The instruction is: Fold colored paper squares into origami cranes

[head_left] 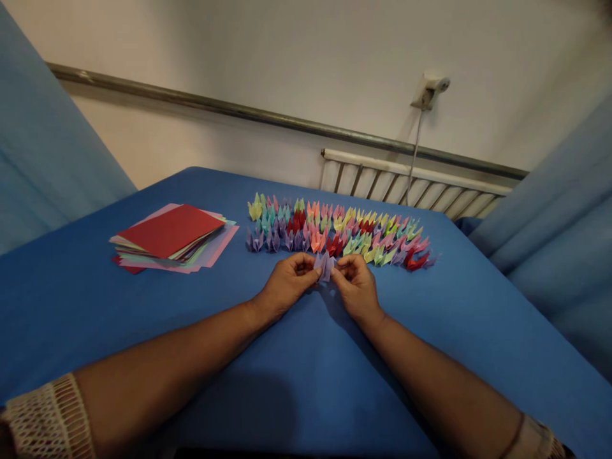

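My left hand point(287, 284) and my right hand point(356, 287) meet over the blue table point(296, 370), both pinching a small purple folded paper piece point(326, 264) between their fingertips. The piece is held just above the cloth, right in front of the rows of folded paper cranes point(335, 233). These cranes are many colours: purple, red, pink, yellow, green. They stand in several close rows just beyond my fingers.
A stack of coloured square paper sheets point(174, 239) with a red sheet on top lies at the left of the table. Blue curtains point(564, 223) hang at both sides. A radiator point(411, 185) and a wall rail stand behind the table.
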`<state>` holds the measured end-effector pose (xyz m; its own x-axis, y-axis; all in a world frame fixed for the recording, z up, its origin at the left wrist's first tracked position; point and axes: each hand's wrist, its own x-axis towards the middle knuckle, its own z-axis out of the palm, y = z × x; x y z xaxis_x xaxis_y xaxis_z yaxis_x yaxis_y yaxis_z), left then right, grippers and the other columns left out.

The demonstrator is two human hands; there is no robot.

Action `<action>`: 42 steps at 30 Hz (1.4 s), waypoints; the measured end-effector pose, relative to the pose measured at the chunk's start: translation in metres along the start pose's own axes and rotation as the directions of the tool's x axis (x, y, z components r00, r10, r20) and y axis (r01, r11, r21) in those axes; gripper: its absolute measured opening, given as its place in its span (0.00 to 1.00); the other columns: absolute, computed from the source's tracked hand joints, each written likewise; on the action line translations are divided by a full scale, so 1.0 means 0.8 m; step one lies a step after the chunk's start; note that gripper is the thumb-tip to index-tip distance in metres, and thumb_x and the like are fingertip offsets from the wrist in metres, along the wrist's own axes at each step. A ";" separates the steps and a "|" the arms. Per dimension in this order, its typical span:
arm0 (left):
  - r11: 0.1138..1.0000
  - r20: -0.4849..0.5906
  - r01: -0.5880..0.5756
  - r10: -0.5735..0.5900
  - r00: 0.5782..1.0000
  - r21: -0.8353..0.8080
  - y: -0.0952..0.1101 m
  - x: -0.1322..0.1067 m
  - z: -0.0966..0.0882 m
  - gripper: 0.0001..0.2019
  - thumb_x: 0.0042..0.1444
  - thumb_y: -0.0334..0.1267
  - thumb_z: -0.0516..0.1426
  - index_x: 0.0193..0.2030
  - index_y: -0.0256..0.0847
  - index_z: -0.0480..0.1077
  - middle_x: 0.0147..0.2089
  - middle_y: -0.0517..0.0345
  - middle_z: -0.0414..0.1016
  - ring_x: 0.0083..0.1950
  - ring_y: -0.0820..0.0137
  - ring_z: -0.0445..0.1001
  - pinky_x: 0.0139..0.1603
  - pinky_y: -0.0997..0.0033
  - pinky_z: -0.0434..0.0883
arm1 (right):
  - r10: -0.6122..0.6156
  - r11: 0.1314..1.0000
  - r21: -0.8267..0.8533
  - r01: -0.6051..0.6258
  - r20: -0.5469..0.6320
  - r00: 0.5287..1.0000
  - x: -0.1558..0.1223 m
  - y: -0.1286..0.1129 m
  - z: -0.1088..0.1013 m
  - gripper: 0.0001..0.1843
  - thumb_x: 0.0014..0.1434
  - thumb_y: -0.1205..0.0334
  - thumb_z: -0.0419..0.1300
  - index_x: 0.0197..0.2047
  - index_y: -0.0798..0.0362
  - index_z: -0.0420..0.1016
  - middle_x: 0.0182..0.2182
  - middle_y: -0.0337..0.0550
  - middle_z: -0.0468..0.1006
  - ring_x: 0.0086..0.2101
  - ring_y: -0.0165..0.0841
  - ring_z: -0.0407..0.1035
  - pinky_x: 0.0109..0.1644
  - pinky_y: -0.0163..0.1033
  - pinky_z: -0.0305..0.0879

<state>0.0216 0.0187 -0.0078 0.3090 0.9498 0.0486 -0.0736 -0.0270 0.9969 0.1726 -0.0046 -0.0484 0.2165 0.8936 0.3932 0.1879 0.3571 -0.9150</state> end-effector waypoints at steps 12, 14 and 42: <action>0.953 -0.098 -0.174 0.204 0.974 0.248 -0.007 0.001 -0.006 0.05 0.49 0.37 0.61 0.32 0.40 0.71 0.31 0.61 0.73 0.34 0.71 0.70 0.38 0.72 0.67 | -0.108 0.990 -0.097 0.106 -0.017 0.994 -0.006 -0.007 0.000 0.06 0.56 0.61 0.61 0.35 0.51 0.67 0.27 0.35 0.69 0.26 0.28 0.64 0.31 0.34 0.63; 0.952 -0.101 -0.183 0.213 0.972 0.246 -0.010 0.001 -0.007 0.06 0.50 0.38 0.61 0.33 0.39 0.72 0.33 0.60 0.74 0.36 0.70 0.71 0.40 0.71 0.68 | -0.162 0.974 -0.151 0.166 0.039 0.986 -0.007 -0.010 0.000 0.02 0.58 0.63 0.59 0.35 0.51 0.70 0.28 0.37 0.70 0.28 0.29 0.65 0.33 0.35 0.64; 0.920 0.148 -0.200 0.158 0.976 0.336 -0.001 0.011 -0.014 0.10 0.50 0.35 0.61 0.41 0.39 0.73 0.34 0.60 0.73 0.31 0.74 0.69 0.33 0.74 0.67 | -0.039 0.994 -0.088 0.060 0.224 0.974 0.005 0.006 -0.011 0.04 0.58 0.60 0.58 0.35 0.51 0.69 0.28 0.37 0.74 0.27 0.29 0.69 0.33 0.34 0.65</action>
<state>0.0139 0.0302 -0.0091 0.4300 0.8770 0.2145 0.1890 -0.3198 0.9284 0.1831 -0.0016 -0.0504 -0.0108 0.9172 0.3983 0.2846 0.3847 -0.8781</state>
